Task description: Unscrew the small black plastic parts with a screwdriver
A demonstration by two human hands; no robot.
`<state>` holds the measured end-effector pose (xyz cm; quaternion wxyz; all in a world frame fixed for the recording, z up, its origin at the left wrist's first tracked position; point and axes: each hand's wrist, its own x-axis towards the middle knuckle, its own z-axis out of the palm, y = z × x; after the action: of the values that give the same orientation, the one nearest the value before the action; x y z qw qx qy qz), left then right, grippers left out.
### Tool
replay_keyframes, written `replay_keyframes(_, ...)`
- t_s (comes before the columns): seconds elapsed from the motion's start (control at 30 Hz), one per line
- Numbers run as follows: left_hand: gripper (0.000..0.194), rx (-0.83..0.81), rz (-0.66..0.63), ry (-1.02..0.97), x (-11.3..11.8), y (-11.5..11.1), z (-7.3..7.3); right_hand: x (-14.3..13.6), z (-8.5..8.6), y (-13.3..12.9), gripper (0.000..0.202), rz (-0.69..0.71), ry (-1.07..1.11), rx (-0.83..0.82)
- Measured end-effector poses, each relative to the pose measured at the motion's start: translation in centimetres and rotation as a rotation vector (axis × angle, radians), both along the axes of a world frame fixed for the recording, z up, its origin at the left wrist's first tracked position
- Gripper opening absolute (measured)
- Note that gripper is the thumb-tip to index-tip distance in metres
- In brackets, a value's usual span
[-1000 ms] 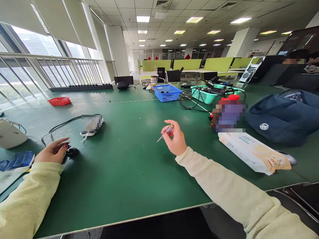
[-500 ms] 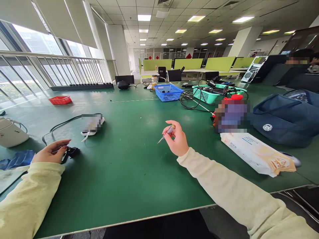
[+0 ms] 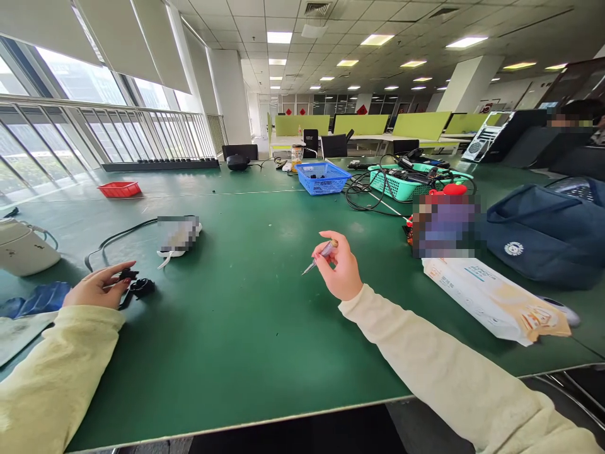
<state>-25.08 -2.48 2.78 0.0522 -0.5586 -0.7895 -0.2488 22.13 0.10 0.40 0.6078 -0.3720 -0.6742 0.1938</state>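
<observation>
My right hand (image 3: 341, 268) is raised over the middle of the green table (image 3: 227, 353), its fingers closed on a small screwdriver (image 3: 325, 250) whose thin tip points down to the left. At the left, my left hand (image 3: 98, 287) has its thumb and fingers around a small black part (image 3: 127, 274). Just right of those fingertips lies another black piece (image 3: 142, 288). A white device (image 3: 178, 243) with a black cable is beyond my left hand.
A red tray (image 3: 120, 189), a blue basket (image 3: 322, 178) and a green basket (image 3: 401, 183) with cables stand farther back. A white package (image 3: 491, 296) and a dark blue bag (image 3: 543, 230) lie at right. A white pot (image 3: 26, 249) and blue cloth (image 3: 38, 299) are at left.
The view has shifted slightly. My left hand's fingers have lifted a little, and the small black part between them now shows apart from the piece beside it. My right hand keeps its hold.
</observation>
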Motion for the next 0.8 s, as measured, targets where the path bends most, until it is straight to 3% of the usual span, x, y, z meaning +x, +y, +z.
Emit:
replay_keyframes(0.33, 0.055, 0.009, 0.103, 0.004, 0.6, 0.0, -0.2, 0.0, 0.1, -0.1, 0.037, -0.011, -0.006, 0.004)
replay_keyframes(0.57, 0.063, -0.145, 0.159, 0.206, 0.9, 0.2, 0.2, 0.0, -0.1, -0.1, 0.037, 0.001, -0.007, -0.001)
replay_keyframes(0.8, 0.066, -0.417, 0.158, 0.184, 1.0, 1.4, 1.2, 0.0, -0.1, -0.2, 0.037, -0.001, -0.013, -0.019)
